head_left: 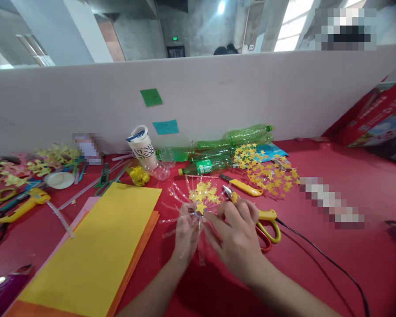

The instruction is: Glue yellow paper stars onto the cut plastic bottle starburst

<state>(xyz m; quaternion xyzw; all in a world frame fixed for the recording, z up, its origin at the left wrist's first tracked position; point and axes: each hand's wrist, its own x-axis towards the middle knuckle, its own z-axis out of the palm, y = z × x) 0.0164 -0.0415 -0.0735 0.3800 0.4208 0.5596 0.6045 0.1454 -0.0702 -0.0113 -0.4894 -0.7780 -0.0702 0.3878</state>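
A clear plastic bottle piece cut into many thin strips [202,248] fans out between my hands. Yellow stars [204,192] are clustered over its middle, and a single larger-looking yellow star [200,207] sits at my fingertips. My left hand [187,231] is closed round the near left side of the cut bottle. From the right, my right hand [239,235] pinches at the lower edge of that star; its curled fingers partly hide the contact. A yellow glue gun [267,215] lies behind my right hand, its metal tip showing beyond the knuckles.
Scissors with red handles [265,240] lie by the glue gun's cord [320,257]. Beyond are a yellow utility knife [246,187], loose yellow stars [272,176], green bottles [206,166] and a white cup [141,147]. Yellow paper sheets [95,246] and another glue gun [26,206] lie left.
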